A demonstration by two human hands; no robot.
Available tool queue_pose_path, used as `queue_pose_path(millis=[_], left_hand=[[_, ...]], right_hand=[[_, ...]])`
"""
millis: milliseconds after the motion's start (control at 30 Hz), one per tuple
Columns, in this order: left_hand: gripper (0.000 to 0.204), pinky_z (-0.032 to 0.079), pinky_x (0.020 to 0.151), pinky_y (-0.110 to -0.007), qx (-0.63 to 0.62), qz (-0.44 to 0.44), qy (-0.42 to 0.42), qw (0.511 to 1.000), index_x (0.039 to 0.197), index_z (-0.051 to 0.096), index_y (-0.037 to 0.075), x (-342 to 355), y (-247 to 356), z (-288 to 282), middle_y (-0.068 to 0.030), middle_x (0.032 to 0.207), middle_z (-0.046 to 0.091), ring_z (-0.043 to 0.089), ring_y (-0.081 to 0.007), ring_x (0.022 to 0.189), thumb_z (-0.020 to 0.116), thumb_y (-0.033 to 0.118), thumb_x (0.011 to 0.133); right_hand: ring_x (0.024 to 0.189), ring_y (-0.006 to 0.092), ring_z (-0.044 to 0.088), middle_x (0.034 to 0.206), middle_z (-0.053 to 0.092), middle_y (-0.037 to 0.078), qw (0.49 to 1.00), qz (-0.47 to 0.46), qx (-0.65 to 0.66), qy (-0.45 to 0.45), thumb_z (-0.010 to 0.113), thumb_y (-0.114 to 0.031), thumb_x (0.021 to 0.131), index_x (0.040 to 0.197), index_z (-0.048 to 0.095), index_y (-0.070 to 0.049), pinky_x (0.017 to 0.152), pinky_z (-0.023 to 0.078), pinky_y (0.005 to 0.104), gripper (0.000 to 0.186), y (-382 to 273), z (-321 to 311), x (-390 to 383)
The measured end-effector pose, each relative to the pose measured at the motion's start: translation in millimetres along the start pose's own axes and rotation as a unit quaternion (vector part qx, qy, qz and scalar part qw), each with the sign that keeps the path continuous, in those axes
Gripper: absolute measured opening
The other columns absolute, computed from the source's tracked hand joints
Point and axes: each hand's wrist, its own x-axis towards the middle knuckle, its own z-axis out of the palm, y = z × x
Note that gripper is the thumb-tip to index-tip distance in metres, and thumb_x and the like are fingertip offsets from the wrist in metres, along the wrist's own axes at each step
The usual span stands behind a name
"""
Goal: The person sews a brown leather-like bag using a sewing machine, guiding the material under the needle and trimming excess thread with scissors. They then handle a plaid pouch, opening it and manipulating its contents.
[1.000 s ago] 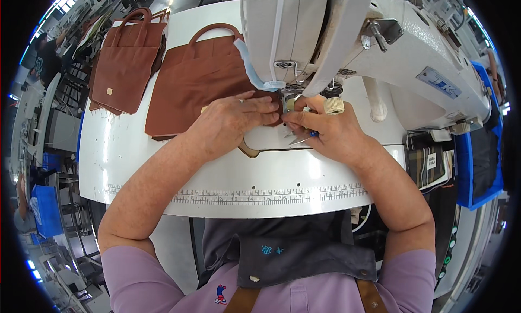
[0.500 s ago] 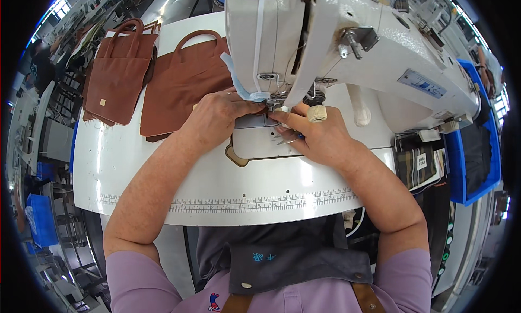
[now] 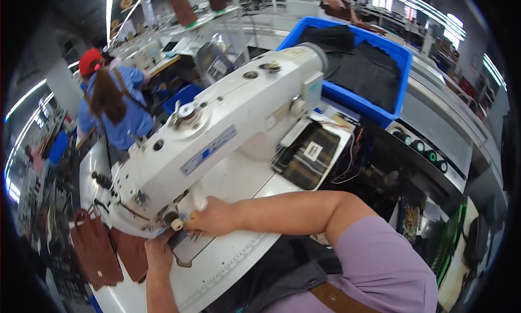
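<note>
Nearest, a purple sleeve [image 3: 374, 253] and a dark apron [image 3: 287, 272] are filling the lower edge, beside the front of a white worktop [image 3: 239, 256] that is carrying a printed ruler strip. The left hand [image 3: 158, 248] is reaching up under the head of a white sewing machine [image 3: 244, 126]; the machine head is hiding its fingertips, so whether they are pressing flat or pinching cannot be told. The right hand [image 3: 211, 218] is bending its fingers close together just beside the machine's cream knob [image 3: 177, 224], curling around small snips [image 3: 194, 235], whose metal blades are showing below the fingers. A brown bag piece [image 3: 130, 253] is lying on the worktop just left of the left hand, partly hidden by the machine head. Farther left, another brown bag piece with a handle [image 3: 96, 248] is lying beside it, showing a small pale patch near its lower edge. Beyond the right forearm, folded plaid cloth [image 3: 297, 164] is resting near the machine's base. Past it, a blue bin [image 3: 402, 88] is holding dark cloth [image 3: 366, 74]. Across the machine, a person in a blue shirt and red cap [image 3: 119, 109] is facing away. Farther back, brown thread cones [image 3: 183, 10] are standing above a pale surface.
</note>
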Motion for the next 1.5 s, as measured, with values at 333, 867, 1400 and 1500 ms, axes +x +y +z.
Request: queue_pose_path(millis=[333,867,1400,1500], left_hand=[[0.046,0.056,0.09,-0.042,0.004,0.035,0.012,0.999,0.105,0.075,0.001,1,7,-1,-0.0213,0.101,0.074,0.073,-0.0362,0.099,0.046,-0.015,0.073],[0.042,0.056,0.089,-0.04,-0.003,0.001,0.019,1.0,0.1,0.074,-0.003,-1,6,-1,-0.0211,0.095,0.074,0.073,-0.0357,0.093,0.045,-0.016,0.072],[0.045,0.055,0.089,-0.041,0.0,0.009,0.02,1.0,0.101,0.074,-0.002,-5,-4,-1,-0.0206,0.095,0.074,0.072,-0.0364,0.093,0.044,-0.016,0.07],[0.048,0.055,0.088,-0.042,-0.004,0.016,0.029,0.999,0.104,0.074,-0.001,-1,2,-1,-0.0241,0.095,0.072,0.071,-0.0401,0.092,0.044,-0.017,0.07]], right_hand=[[0.074,0.0305,0.066,0.078,0.064,0.008,1.0,0.017,-0.004,-0.021,0.062,-0.023,0.092,0.089,0.061,-0.01,0.066,0.055,0.0432,0.013,-5,-4,0],[0.07,0.0312,0.066,0.075,0.063,0.008,0.999,-0.025,-0.011,0.023,0.067,-0.025,0.088,0.088,0.06,-0.009,0.061,0.053,0.045,0.017,-3,-1,-1],[0.074,0.0299,0.067,0.078,0.062,0.008,0.999,-0.03,-0.029,0.009,0.069,-0.028,0.086,0.088,0.059,-0.009,0.062,0.054,0.0443,0.021,-5,0,0],[0.074,0.0295,0.067,0.078,0.062,0.008,0.999,-0.034,-0.038,0.006,0.069,-0.028,0.086,0.088,0.059,-0.009,0.061,0.054,0.0441,0.021,-4,-2,-1]])
